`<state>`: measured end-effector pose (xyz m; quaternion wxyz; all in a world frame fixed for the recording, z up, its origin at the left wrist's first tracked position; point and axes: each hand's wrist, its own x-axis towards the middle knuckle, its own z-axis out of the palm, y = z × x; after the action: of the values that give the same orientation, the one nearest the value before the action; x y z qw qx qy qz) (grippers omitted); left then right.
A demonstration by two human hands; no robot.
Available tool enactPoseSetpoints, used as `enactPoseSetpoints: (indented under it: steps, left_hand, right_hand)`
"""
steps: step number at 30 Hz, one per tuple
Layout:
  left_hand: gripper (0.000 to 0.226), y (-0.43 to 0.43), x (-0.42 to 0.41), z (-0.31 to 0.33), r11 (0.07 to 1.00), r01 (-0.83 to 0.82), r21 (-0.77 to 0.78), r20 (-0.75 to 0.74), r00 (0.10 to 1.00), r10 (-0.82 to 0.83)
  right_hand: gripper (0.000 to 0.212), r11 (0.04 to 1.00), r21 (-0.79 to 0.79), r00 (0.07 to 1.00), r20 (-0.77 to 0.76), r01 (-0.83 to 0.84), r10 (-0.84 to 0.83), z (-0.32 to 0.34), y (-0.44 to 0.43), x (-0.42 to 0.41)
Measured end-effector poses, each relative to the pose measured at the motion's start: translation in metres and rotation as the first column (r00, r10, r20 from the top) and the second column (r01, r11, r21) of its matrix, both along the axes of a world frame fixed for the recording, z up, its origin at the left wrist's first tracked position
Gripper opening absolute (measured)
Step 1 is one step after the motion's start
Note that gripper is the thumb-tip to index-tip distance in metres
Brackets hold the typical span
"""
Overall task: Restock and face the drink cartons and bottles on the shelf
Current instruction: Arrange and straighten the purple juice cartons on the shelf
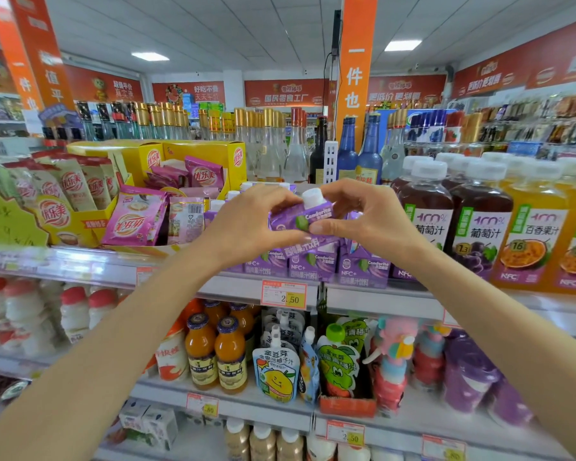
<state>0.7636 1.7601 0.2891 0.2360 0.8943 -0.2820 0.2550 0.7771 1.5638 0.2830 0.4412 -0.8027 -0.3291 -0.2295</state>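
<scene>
So you've got both hands, left (246, 224) & right (363, 214), pinching one purple carton (308, 218) above the row (316, 264); row mostly faced, this one not yet placed.

Above me, a white tiled ceiling (246, 24) carries bright rectangular light panels (149, 56); red printed banners (285, 92) line the far walls (234, 89) I face.

- small purple white-capped carton (308, 217), in the grip: "Condorito"
- row of purple cartons (363, 267), just below the grip: "NFC+", "Condorito"
- red-and-yellow paper price tag (284, 295), further below: "2.50"
- dark white-capped plastic bottles (426, 211), right of the grip: "100%", "葡萄汁"
- orange juice bottles (532, 234), further right: "百香果汁", "NFC"
- pink foil sachets (137, 221), left of the grip: "优乐美"
</scene>
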Motion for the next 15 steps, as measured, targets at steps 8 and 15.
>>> enactPoseSetpoints:
  steps: [8,15]
  left_hand:
    - [0.040,-0.008,0.058,0.043,0.989,-0.108,0.100,-0.089,0.989,0.117]
    - [0.046,-0.042,0.106,0.047,0.907,-0.129,0.401,-0.050,0.985,0.163]
  right_hand:
    - [0.019,0.850,-0.171,0.751,0.575,0.498,-0.324,-0.017,-0.030,0.020]
    - [0.012,0.859,-0.191,0.759,0.583,0.475,-0.290,-0.028,-0.044,0.028]
